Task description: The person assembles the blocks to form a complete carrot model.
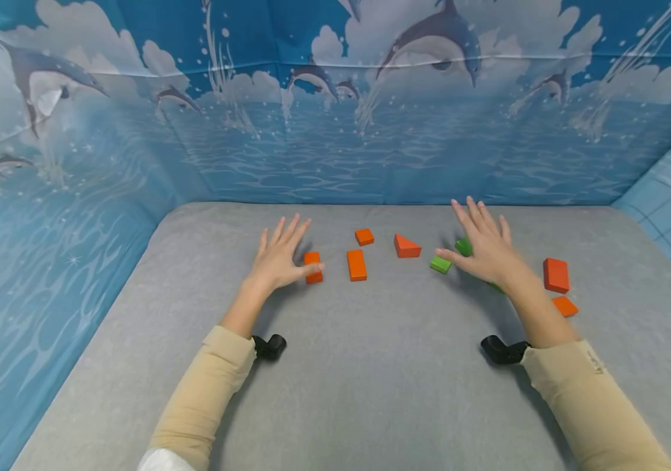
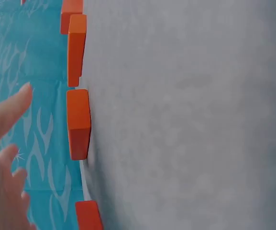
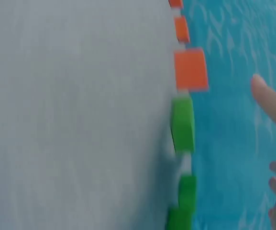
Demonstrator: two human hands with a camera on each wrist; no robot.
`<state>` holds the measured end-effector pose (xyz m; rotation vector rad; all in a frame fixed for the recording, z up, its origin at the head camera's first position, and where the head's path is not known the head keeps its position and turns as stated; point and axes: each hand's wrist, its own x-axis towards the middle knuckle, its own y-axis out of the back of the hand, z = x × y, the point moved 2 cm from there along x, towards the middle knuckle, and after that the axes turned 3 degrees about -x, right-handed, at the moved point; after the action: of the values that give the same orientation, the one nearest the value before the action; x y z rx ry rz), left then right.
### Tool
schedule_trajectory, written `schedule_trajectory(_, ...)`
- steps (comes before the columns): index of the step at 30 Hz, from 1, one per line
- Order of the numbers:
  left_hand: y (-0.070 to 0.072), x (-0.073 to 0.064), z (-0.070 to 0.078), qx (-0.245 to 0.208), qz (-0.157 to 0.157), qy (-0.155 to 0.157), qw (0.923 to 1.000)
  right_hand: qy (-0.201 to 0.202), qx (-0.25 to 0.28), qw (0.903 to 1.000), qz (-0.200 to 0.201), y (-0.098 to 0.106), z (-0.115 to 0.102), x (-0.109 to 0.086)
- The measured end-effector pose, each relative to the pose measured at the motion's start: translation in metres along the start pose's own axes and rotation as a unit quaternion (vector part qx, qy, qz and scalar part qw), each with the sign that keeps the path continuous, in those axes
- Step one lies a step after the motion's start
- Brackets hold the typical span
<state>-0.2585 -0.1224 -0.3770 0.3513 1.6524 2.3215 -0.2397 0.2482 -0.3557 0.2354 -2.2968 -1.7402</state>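
My left hand (image 1: 279, 261) is spread with its fingers straight, and its thumb overlaps an orange block (image 1: 314, 277) in the head view. In the left wrist view that hand shows at the left edge, apart from a row of orange blocks (image 2: 78, 124). With fingers fanned out, my right hand (image 1: 482, 247) hovers over several green blocks, holding nothing. One green block (image 1: 440, 265) lies by its thumb and another green block (image 1: 463, 246) is partly covered by it. The right wrist view is blurred; a green block (image 3: 182, 125) stands in its middle.
Between the hands lie an orange rectangular block (image 1: 356, 265), a small orange block (image 1: 364, 237) and a red-orange triangular block (image 1: 407, 247). A red block (image 1: 556, 275) and an orange piece (image 1: 565, 306) sit right of the right forearm. A dolphin-print curtain (image 1: 312, 150) borders the grey surface (image 1: 371, 379).
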Motion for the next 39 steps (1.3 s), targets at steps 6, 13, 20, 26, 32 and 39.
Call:
schedule_trajectory(6, -0.009, -0.005, -0.006, -0.056, -0.002, -0.068, 0.9961, 0.101, 0.095, 0.9901, 0.025, -0.025, -0.039, 0.020)
schedule_trajectory(13, -0.020, -0.008, -0.017, -0.060, 0.012, -0.091, 0.9940, 0.176, 0.190, 0.9658, -0.014, -0.054, -0.076, 0.035)
schedule_trajectory(20, -0.027, -0.008, -0.025, -0.062, 0.024, -0.096, 0.9931, 0.185, 0.227, 0.9538, -0.065, -0.078, -0.091, 0.042)
schedule_trajectory(26, -0.029, -0.009, -0.026, -0.071, 0.029, -0.105, 0.9914, 0.194, 0.245, 0.9477, -0.067, -0.087, -0.095, 0.045)
schedule_trajectory(32, -0.029, -0.010, -0.026, -0.073, 0.029, -0.106, 0.9913, 0.193, 0.251, 0.9469, -0.059, -0.089, -0.097, 0.045)
schedule_trajectory(39, -0.029, -0.010, -0.025, -0.076, 0.030, -0.106, 0.9910, 0.172, 0.265, 0.9473, -0.054, -0.087, -0.094, 0.041)
